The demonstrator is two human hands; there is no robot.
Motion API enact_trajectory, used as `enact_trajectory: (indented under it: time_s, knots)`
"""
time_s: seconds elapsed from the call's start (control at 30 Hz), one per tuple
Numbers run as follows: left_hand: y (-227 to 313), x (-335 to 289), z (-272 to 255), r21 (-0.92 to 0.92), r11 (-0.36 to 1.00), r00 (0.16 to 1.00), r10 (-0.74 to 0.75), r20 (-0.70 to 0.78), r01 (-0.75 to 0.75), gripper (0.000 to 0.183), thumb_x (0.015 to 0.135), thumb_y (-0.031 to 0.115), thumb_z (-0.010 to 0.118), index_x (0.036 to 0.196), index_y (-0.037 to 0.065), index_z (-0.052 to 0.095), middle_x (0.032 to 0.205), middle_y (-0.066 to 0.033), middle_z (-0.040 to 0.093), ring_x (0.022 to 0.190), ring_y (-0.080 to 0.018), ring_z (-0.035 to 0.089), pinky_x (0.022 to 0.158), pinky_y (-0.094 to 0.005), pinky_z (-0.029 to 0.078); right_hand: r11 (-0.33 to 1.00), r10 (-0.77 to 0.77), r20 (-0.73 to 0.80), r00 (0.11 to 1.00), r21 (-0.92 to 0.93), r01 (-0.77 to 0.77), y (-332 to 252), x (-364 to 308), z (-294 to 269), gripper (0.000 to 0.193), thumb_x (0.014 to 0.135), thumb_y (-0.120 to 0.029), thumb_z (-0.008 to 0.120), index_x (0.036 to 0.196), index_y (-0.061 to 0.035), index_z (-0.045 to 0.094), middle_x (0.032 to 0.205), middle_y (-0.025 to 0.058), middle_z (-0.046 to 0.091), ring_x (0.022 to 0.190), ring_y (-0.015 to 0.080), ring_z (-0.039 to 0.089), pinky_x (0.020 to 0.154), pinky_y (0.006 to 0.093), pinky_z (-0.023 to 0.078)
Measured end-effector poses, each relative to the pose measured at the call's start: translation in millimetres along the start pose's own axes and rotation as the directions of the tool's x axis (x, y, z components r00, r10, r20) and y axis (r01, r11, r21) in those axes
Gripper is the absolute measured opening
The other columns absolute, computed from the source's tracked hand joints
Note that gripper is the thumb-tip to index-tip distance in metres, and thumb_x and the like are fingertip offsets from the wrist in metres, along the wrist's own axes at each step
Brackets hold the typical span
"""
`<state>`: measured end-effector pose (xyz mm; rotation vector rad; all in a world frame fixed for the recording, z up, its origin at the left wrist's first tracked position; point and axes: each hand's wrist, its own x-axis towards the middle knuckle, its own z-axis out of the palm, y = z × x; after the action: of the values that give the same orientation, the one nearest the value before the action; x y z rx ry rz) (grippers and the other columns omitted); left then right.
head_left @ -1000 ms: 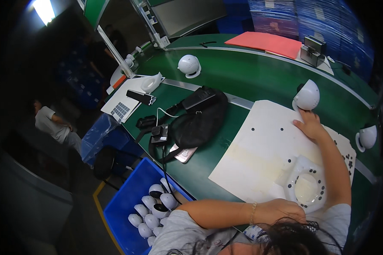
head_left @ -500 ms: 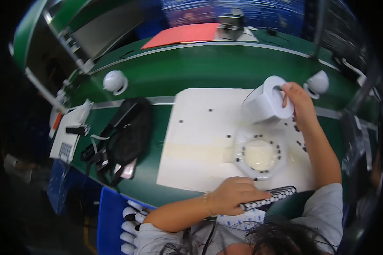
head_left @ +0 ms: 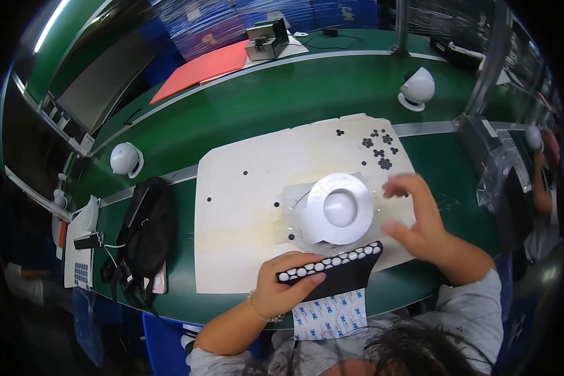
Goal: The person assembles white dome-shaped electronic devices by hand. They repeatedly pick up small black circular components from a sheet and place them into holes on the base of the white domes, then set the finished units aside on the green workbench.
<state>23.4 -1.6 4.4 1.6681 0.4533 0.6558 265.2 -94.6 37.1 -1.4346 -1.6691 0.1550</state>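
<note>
On the cream work mat (head_left: pixel 244 207), centre of the green bench (head_left: pixel 257 113): white dome-shaped device (head_left: pixel 338 210) sits base-up on a clear plastic wrap (head_left: pixel 291 207), flat round underside facing the camera, likely so the base is reachable. Left hand (head_left: pixel 288 285) is clamped, thumb over fingers, on a black strip of round white pads (head_left: pixel 332 266); the strip is held level just in front of the dome, pad side up, probably to keep the pads within reach. Right hand (head_left: pixel 420 219) hovers just right of the dome, fingers loosely spread and blurred, nothing in it as far as I can tell, not touching the dome. Small black dots (head_left: pixel 379 145) cluster at the mat's far right corner, a few singles scattered elsewhere. Sheet of white labels (head_left: pixel 329 316) lies under the strip at the bench's near edge. Rest: two more white domes (head_left: pixel 126 158) (head_left: pixel 417 88) off the mat, black bag (head_left: pixel 145 229) left, red sheet (head_left: pixel 200 67) far side
</note>
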Motion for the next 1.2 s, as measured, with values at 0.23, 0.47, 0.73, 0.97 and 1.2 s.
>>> enact_trajectory:
  time_s: [0.23, 0.47, 0.73, 0.97, 1.2]
  knots:
    - [5.6, 0.8, 18.6, -0.310, 0.946, 0.987, -0.130, -0.097, 0.094, 0.024, 0.071, -0.001, 0.067, 0.094, -0.002, 0.059, 0.087, -0.0082, 0.060, 0.080, -0.0121, 0.057, 0.072, -0.0240, 0.046, 0.961, -0.246, 0.114, 0.962, 0.160, 0.227, -13.1, -12.0, 20.4, 0.041, 0.072, -0.008, 0.067, 0.109, -0.0024, 0.048, 0.091, 0.0119, 0.059, 0.079, 0.0261, 0.059, 0.068, 0.0332, 0.047]
    - [-14.6, -1.6, 4.3, 0.088, 0.996, 0.997, 0.039, -0.059, -0.034, 0.014, 0.069, 0.002, 0.068, 0.077, -0.004, 0.058, 0.071, -0.0128, 0.060, 0.065, -0.0168, 0.057, 0.058, -0.0258, 0.044, 0.972, -0.050, 0.196, 0.979, 0.236, 0.002, -15.7, -12.0, 13.8, 0.030, 0.071, -0.008, 0.066, 0.099, -0.0063, 0.056, 0.084, 0.0093, 0.060, 0.076, 0.0263, 0.060, 0.065, 0.0340, 0.047]
    - [-10.5, 3.9, 5.8, 0.209, 0.941, 0.959, 0.280, -0.042, -0.266, 0.011, 0.067, -0.002, 0.065, 0.075, -0.004, 0.058, 0.071, -0.0144, 0.060, 0.062, -0.0221, 0.058, 0.057, -0.0282, 0.045, 0.910, -0.410, -0.003, 0.912, -0.072, 0.409, -8.4, -5.3, 19.8, 0.015, 0.068, -0.012, 0.065, 0.082, -0.0100, 0.062, 0.092, 0.0008, 0.060, 0.089, 0.0178, 0.055, 0.067, 0.0300, 0.043]
    - [-12.6, -3.6, 2.3, 0.197, 0.967, 0.969, 0.195, -0.151, -0.163, 0.012, 0.067, -0.003, 0.065, 0.075, -0.005, 0.057, 0.073, -0.0158, 0.060, 0.063, -0.0218, 0.058, 0.058, -0.0278, 0.045, 0.754, -0.643, 0.090, 0.761, -0.100, 0.649, -4.9, -8.9, 6.7, 0.016, 0.069, -0.012, 0.063, 0.085, -0.0109, 0.061, 0.097, 0.0001, 0.059, 0.089, 0.0177, 0.055, 0.067, 0.0298, 0.040]
    - [-11.0, -3.2, 4.5, 0.192, 0.974, 0.975, 0.152, -0.159, -0.120, 0.016, 0.070, 0.002, 0.066, 0.078, -0.007, 0.055, 0.072, -0.0135, 0.059, 0.063, -0.0187, 0.056, 0.059, -0.0260, 0.044, 0.877, -0.438, 0.134, 0.889, -0.154, 0.455, 0.3, -8.5, 8.7, 0.019, 0.070, -0.012, 0.063, 0.088, -0.0113, 0.061, 0.087, 0.0005, 0.059, 0.085, 0.0185, 0.056, 0.065, 0.0320, 0.040]
